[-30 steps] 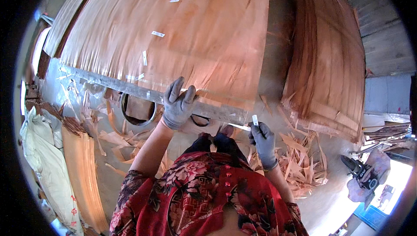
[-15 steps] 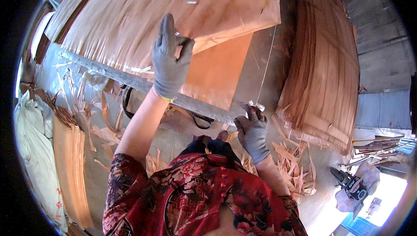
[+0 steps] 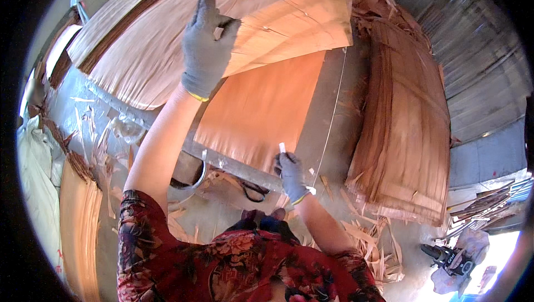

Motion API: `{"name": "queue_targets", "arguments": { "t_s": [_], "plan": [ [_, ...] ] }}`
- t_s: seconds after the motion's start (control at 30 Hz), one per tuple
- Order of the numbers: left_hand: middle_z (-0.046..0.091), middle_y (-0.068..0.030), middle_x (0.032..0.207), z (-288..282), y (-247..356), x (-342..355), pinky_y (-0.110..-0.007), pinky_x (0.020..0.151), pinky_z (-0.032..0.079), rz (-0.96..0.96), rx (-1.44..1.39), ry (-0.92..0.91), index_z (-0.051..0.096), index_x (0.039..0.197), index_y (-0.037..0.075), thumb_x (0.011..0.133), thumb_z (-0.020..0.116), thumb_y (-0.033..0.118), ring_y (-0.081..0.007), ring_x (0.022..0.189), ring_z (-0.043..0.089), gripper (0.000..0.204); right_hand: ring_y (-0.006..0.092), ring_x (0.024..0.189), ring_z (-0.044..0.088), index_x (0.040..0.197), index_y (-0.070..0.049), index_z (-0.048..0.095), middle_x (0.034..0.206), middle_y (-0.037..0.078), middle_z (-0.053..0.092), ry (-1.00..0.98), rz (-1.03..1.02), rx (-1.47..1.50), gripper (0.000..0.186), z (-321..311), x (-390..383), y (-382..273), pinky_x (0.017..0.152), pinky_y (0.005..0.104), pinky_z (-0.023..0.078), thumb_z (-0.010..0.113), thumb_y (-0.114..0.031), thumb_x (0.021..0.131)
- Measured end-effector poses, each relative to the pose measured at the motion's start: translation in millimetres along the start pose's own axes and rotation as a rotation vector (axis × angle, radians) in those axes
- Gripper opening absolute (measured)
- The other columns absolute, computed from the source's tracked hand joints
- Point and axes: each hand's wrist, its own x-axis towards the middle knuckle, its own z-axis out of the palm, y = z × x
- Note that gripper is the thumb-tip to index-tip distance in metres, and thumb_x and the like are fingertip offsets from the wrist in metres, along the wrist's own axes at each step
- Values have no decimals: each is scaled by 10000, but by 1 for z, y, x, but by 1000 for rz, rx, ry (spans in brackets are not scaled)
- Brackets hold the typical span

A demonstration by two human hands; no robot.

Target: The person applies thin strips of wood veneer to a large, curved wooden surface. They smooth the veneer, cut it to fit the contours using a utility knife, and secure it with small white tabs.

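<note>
The upper sheet (image 3: pixel 300 26) is smooth, thin wood with a faint sheen; the lower sheet (image 3: pixel 261 107), smooth matt wood. The stack (image 3: pixel 414 129) is wood, rough at its edges. The gloves (image 3: pixel 206 57) look like matt cloth, the shirt (image 3: pixel 236 266) printed cloth, the bag (image 3: pixel 36 171) wrinkled plastic, the scraps (image 3: pixel 390 255) rough wood.

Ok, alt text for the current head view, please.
A gloved left hand is at the edge of a folded-back veneer sheet, with a lower sheet exposed. The gloved right hand holds a small white strip; a veneer stack lies to the right.
</note>
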Motion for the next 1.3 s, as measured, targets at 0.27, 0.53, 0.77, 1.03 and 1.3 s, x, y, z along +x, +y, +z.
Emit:
{"name": "queue_targets", "arguments": {
  "t_s": [0.27,0.53,0.77,1.03,1.3],
  "plan": [
    [515,-163,1318,-3,-12,48,-174,600,453,-257,-209,97,297,1437,83,817,672,91,-49,785,546,724,312,902,574,843,-101,667,867,152,617,142,-170,-623,206,-25,16,12,789,409,439,565,-277,874],
    [418,-196,1384,-15,-45,74,-209,752,474,-343,-194,130,254,1431,-2,827,653,57,-121,958,572,726,215,704,584,803,-46,662,692,121,600,84,-199,-311,270,20,21,6,672,346,456,578,-295,867],
    [500,-167,1306,-72,-128,78,-290,898,442,222,905,-122,524,1251,87,876,571,337,-235,1085,552,453,158,631,576,913,-39,630,766,58,619,48,46,213,211,-56,-6,-36,528,291,467,547,-233,904],
    [500,-160,1310,-83,-138,94,-301,987,383,-148,487,-13,602,1186,137,915,483,399,-303,1188,482,396,334,976,608,1038,37,569,1045,185,616,-249,336,671,237,-76,-63,22,890,479,488,507,-158,919],
    [555,-43,946,-53,-62,81,-284,657,401,-635,-210,100,408,1339,119,858,580,191,-170,828,491,515,342,1019,580,984,-6,597,1066,184,627,-382,403,1116,206,-37,-15,43,939,501,439,492,-171,922]
  ]
}}
